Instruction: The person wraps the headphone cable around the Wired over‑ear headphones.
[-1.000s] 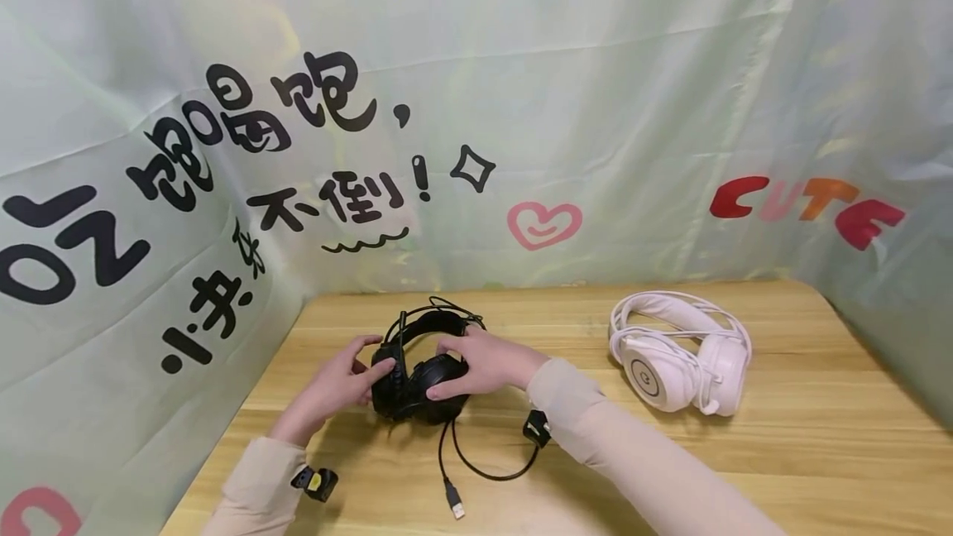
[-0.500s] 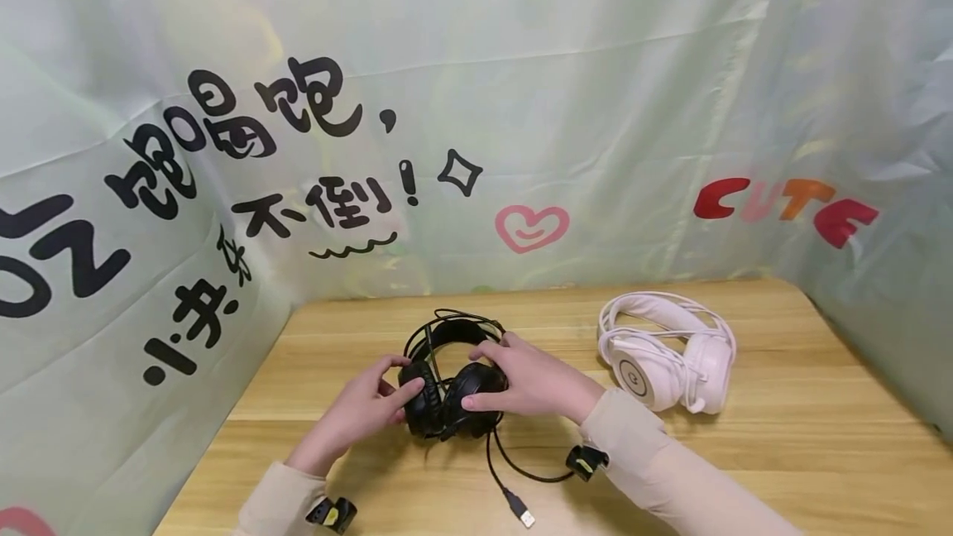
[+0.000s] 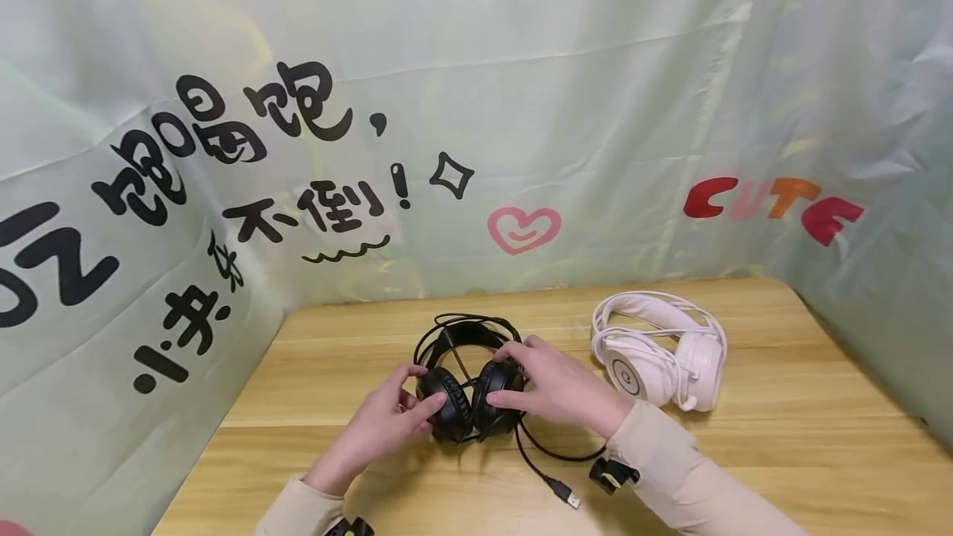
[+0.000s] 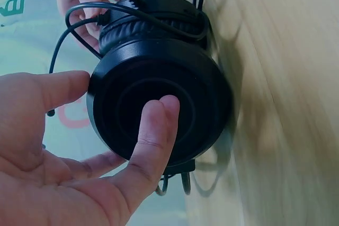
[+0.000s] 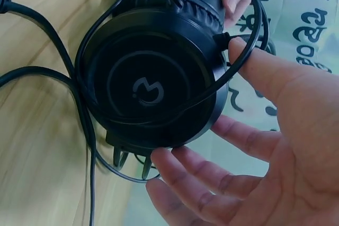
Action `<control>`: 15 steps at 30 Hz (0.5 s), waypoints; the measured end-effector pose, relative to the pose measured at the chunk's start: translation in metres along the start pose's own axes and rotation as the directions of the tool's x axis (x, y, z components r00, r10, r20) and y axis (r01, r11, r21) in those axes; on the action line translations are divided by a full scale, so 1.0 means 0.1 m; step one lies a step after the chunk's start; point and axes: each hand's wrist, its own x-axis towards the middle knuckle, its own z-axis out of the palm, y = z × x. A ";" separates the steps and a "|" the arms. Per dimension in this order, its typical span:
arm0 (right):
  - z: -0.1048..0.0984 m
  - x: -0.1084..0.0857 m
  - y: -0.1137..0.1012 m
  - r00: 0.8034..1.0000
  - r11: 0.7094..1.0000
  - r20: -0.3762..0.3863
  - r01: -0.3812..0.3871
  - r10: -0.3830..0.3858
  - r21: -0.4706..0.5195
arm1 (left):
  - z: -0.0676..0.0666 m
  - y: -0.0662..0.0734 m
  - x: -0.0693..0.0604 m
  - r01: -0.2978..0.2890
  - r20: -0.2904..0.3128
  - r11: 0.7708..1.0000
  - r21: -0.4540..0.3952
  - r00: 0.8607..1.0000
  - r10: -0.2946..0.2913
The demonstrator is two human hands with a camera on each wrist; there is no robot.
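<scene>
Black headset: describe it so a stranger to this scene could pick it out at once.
On the wooden table, look between the left hand and the right hand. Both touch the headset, whose cable ends in a USB plug lying toward the near edge. Unlike the pale headset to its right, it is black.

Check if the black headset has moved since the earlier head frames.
Yes: in the head view, the black headset has shifted right, nearer the stationary white headset.
</scene>
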 end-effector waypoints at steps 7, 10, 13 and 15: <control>-0.10 -0.01 0.15 1.000 1.000 0.025 0.001 -0.002 0.028 | 0.11 0.04 0.01 -0.008 0.036 0.999 -0.043 0.999 0.010; -0.15 -0.02 0.18 0.999 1.000 0.036 -0.003 0.002 0.023 | 0.15 0.06 0.02 -0.015 0.043 0.999 -0.049 0.999 0.017; -0.18 -0.04 0.21 0.999 1.000 0.038 -0.016 0.015 0.015 | 0.19 0.07 0.02 -0.026 0.048 0.998 -0.054 0.998 0.029; -0.20 -0.05 0.22 0.999 1.000 0.032 -0.018 0.018 0.008 | 0.22 0.08 0.03 -0.036 0.052 0.998 -0.051 0.998 0.039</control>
